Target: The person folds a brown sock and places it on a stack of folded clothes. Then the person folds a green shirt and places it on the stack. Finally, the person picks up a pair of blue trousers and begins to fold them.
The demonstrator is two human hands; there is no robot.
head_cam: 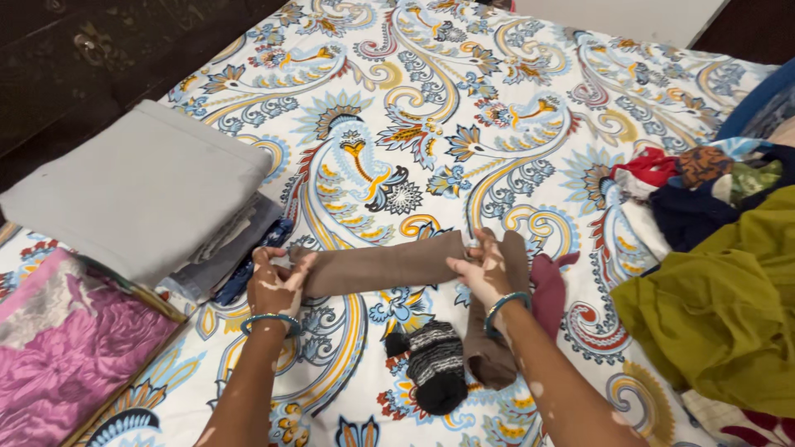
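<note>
Brown sock (pixel 377 266), one, lies stretched across the bed (pixel 464 124); left hand (pixel 277 285) and right hand (pixel 484 269) fingers are clamped on its ends. One striped sock (pixel 435 364) lies just below it. One folded pile (pixel 141 194) sits at left.

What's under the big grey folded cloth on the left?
Under the grey folded cloth lie more folded clothes, grey-blue at the edges, with a dark blue patterned piece at the bottom. The grey cloth hides the rest.
</note>
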